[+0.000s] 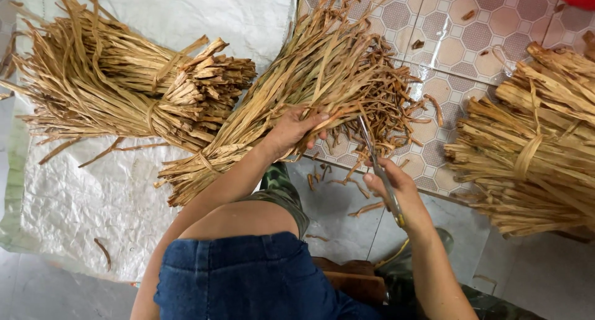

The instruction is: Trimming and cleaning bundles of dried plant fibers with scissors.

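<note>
Dry, straw-coloured strips make up the bundle (297, 91) seen from the head camera. The left hand (292, 133) is closed around its middle. The bundle's long line runs from lower left to upper right. The right hand (396, 193) is shut on the scissors (376, 165), just right of the left hand. Their blades point up into the bundle's ragged ends, over the tiled floor (452, 41).
</note>
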